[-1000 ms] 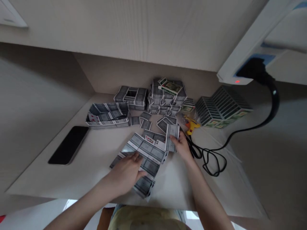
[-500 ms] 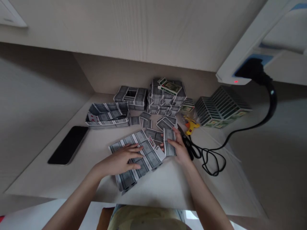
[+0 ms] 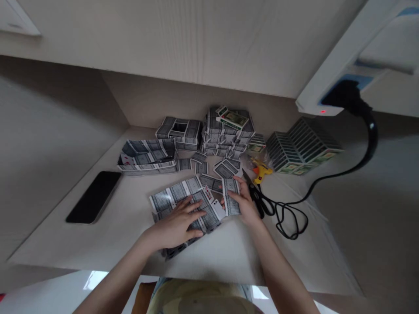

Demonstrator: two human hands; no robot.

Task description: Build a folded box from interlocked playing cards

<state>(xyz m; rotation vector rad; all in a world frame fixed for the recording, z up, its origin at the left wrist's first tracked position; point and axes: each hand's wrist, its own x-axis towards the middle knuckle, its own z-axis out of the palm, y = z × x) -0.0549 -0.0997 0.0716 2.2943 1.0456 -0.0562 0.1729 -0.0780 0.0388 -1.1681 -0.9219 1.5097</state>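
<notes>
My left hand (image 3: 181, 222) lies with fingers spread on a panel made of joined playing cards (image 3: 178, 192), grey patterned backs facing up. In my right hand (image 3: 244, 200) is a playing card piece (image 3: 231, 196), gripped by its right side with the thumb on top. This piece stands at the panel's right corner, where an ace and a red face card show their fronts; I cannot tell whether it is joined there. Several loose playing cards (image 3: 227, 167) lie just behind. Black scissors (image 3: 257, 198) rest close to my right hand.
An open card-built box (image 3: 147, 166) and stacked card blocks (image 3: 225, 133) stand behind. A phone (image 3: 93, 198) lies left. At right are a yellow glue gun (image 3: 262, 171), rows of card packs (image 3: 304, 146) and a black cable (image 3: 294, 213) running up to a power strip (image 3: 319, 107).
My left hand has slid right across the card panel, towards its right corner. The panel has shifted slightly. My right hand keeps its grip on the card piece, almost still.
</notes>
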